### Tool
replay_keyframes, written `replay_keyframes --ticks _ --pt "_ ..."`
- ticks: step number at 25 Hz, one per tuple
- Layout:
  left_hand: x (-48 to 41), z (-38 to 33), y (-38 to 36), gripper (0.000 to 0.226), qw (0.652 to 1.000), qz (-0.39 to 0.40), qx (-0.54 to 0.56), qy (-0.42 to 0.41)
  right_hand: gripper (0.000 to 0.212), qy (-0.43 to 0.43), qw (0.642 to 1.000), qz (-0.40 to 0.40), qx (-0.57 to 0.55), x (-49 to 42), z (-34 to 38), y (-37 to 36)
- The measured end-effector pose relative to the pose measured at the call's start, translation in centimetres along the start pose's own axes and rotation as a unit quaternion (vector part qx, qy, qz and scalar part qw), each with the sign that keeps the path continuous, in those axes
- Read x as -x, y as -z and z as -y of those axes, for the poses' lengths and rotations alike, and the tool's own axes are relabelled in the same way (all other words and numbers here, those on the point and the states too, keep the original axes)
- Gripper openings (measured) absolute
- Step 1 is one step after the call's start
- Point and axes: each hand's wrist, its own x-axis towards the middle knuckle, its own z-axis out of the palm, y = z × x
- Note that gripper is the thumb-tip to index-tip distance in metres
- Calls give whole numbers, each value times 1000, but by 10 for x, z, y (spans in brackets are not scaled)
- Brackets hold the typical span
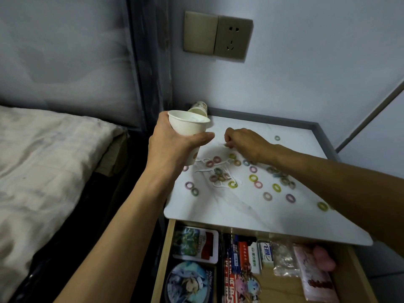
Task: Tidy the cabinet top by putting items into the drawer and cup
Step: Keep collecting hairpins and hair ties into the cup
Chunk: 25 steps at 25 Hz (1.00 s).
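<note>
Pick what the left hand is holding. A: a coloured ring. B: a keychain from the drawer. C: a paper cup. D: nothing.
C: the left hand has its fingers curled round the paper cup, which is tilted above the left edge of the cabinet top.
</note>
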Motion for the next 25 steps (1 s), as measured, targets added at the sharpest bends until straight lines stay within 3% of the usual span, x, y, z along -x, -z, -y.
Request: replay_keyframes --ticks 4,11,18,22,25 --pt "3 -2 -1 64 1000 4 13 3 11 55 996 24 -68 17 16 14" --pt "6 0 0 65 1000 8 4 -8 17 12 998 -16 -67 31 24 -8" --pt "3 1 2 63 1000 7 2 -6 17 -5 999 23 -31 28 18 -9" --pt "3 2 1 64 1000 16 -1 -8 8 -39 993 -10 -115 28 13 19" --pt "4 6 -1 66 1000 19 -22 -9 11 -39 963 -79 -255 26 24 60"
